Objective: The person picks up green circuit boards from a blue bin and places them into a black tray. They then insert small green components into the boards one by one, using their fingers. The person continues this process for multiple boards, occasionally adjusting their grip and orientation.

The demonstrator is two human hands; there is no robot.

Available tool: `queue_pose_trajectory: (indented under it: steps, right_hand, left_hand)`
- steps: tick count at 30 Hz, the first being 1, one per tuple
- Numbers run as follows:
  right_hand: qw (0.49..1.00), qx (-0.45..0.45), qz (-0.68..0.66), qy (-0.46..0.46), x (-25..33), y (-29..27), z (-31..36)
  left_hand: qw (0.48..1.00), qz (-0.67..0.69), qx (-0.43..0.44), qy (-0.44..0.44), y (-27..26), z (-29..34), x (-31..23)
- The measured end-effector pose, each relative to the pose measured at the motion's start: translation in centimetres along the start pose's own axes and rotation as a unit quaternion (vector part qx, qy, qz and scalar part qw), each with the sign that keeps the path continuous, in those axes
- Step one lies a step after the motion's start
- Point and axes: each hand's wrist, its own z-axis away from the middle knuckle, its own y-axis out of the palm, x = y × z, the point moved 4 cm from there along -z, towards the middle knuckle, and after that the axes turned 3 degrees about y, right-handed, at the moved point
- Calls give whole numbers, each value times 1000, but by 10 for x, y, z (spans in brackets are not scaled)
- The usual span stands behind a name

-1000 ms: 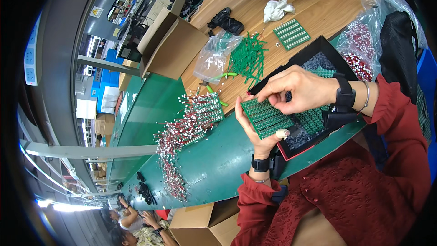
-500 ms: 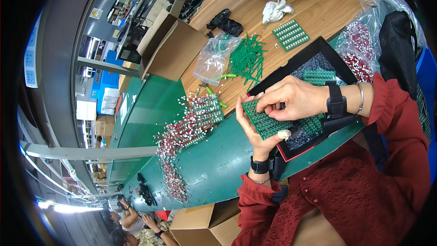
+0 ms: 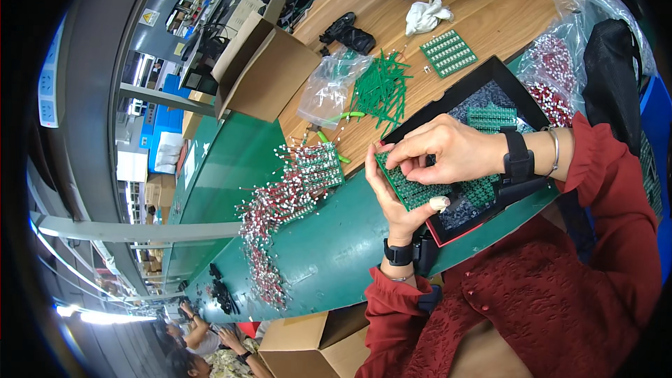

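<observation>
My left hand (image 3: 400,217) holds a green circuit board panel (image 3: 407,192) by its edges, fingers along the far side and thumb on the near side. Above the panel is my right hand (image 3: 448,150), its thumb and fingers pinched together close to the rows of small parts. Whatever lies between those fingertips is too small and hidden to make out. Both hands are over the left side of a black box (image 3: 519,85) with a red lower edge. Inside it are many small dark parts (image 3: 483,91) and another green board (image 3: 491,117).
A board with red and white wires (image 3: 315,168) lies left, beside green-handled cutters (image 3: 343,159). Beyond are green strips (image 3: 381,87), a clear bag (image 3: 329,91), another board panel (image 3: 448,52) and a white cloth (image 3: 427,15). Bagged wires (image 3: 549,73) stand right; a cardboard box (image 3: 294,343) is below.
The right hand's fingers have shifted slightly left over the panel. The left hand keeps its hold, and the panel has barely moved.
</observation>
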Motion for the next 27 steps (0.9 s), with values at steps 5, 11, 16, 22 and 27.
queue_pose_trajectory:
  steps: [5,11,16,22,27]
  right_hand:
    - [997,-21,35,-59,8,-4,-3]
    - [1000,-18,-10,-20,9,-8,-2]
    - [999,9,18,-39,10,1,-3]
    - [994,-11,76,-73,19,-1,-4]
    - [998,-32,44,-34,19,-11,-2]
  left_hand:
    - [1000,6,-5,10,1,3,0]
    - [998,-48,14,49,-3,-1,7]
    - [976,-188,65,88,-6,-3,-5]
    - [968,-221,75,87,-4,-4,-11]
    - [998,-54,20,40,-2,-3,-3]
